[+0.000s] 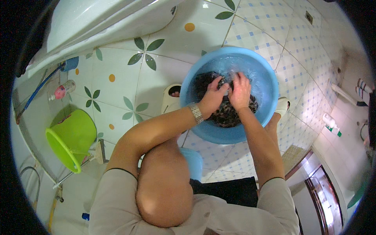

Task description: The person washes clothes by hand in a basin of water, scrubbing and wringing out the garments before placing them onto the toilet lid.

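A round light-blue basin point(267, 78) stands on the tiled floor, with water and a dark brown patterned cloth point(227, 113) in it. My left hand point(212, 97), a metal watch on its wrist, is closed on a bunched part of the cloth. Close beside it, my right hand point(240, 93) has its fingers bent over the same dark fabric. The thumbs nearly meet between the hands. Water looks stirred and foamy around my right fingertips. Part of the cloth is hidden under both hands.
At the left a lime-green bucket point(55, 143) lies tilted beside a squeegee-like tool point(100, 152). A pink-labelled bottle point(62, 90) and blue hose point(37, 94) are farther left. A white bottle point(329, 121) is at the right. My slippers point(169, 105) flank the basin.
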A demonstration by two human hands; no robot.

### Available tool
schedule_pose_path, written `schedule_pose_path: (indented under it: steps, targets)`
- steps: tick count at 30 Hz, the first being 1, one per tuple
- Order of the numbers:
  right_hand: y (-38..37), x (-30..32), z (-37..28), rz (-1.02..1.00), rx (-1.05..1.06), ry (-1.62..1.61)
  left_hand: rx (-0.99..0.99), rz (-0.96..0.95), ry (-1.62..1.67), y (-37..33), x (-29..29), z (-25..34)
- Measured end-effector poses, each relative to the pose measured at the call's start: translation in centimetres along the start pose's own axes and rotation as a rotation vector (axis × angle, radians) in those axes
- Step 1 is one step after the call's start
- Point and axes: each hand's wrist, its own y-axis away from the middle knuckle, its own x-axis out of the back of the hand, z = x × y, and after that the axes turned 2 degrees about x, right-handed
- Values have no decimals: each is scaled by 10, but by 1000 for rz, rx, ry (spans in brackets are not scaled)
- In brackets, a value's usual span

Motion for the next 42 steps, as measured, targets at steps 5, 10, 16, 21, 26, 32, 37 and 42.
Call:
schedule_pose_path:
  steps: [5, 10, 16, 21, 26, 32, 37, 42]
  targets:
    - [-21, -16, 9, 482, -750, -846, 131, -82, 91, 10, -20, 11]
    - [47, 37, -99, 188, -547, -1140, 126, -342, 558, -11, 1, 13]
    - [16, 3, -52, 276, -249, -301, 126, -121, 228, 1, -6, 12]
    - [-14, -18, 27, 282, -525, -105, 166, -211, 105, 17, -28, 15]
    - [-9, -3, 7, 61, 142, 42, 44, -103, -59, -1, -1, 4]
    - [-11, 1, 10, 193, -586, -267, 118, -119, 166, 4, -20, 3]
    - [48, 54, -107, 69, -516, -1120, 297, -483, 664, -7, 13, 21]
    - [32, 8, -55, 389, -299, -344, 154, -26, 172, 28, -24, 32]
